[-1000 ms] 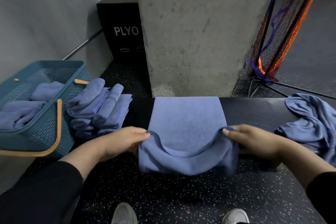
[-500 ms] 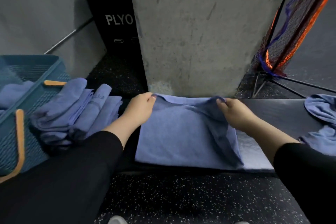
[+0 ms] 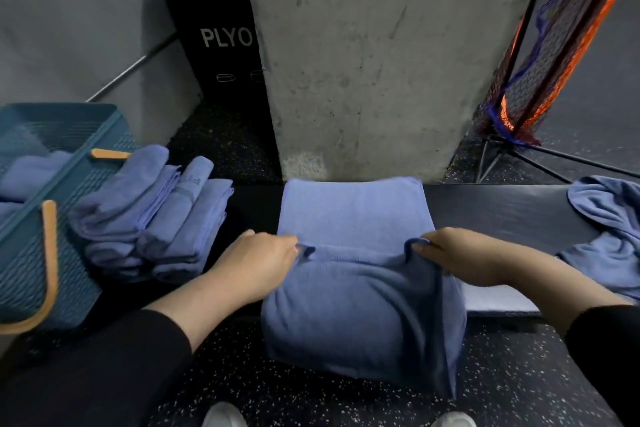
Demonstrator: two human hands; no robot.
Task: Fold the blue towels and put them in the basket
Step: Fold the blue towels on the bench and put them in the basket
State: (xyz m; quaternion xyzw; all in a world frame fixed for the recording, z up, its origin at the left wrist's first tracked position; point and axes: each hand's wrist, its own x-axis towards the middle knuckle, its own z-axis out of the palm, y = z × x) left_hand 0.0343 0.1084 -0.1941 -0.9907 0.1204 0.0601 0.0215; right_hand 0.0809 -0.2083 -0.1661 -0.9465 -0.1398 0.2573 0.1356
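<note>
Right, head view: we pinch the blue towel (image 3: pixel 353 218) w/ both hands, left hand (image 3: pixel 258 258) on its left corner, right hand (image 3: pixel 457 253) on its right, fingers curled on the hem. Towel lies on the dark bench (image 3: pixel 502 208), near part hanging over the front edge. Folded towels (image 3: pixel 149 215) sit left, touching the teal basket (image 3: pixel 45 218), which holds more. Unfolded towel (image 3: pixel 609 232) far right.

Concrete pillar (image 3: pixel 363 62), black PLYO box (image 3: pixel 214 38), speckled floor (image 3: pixel 311 399).

Both hands pinching blue towel (image 3: pixel 353 218) on dark bench (image 3: pixel 502 208), folded stack (image 3: pixel 152 218) beside basket (image 3: pixel 62 218)
</note>
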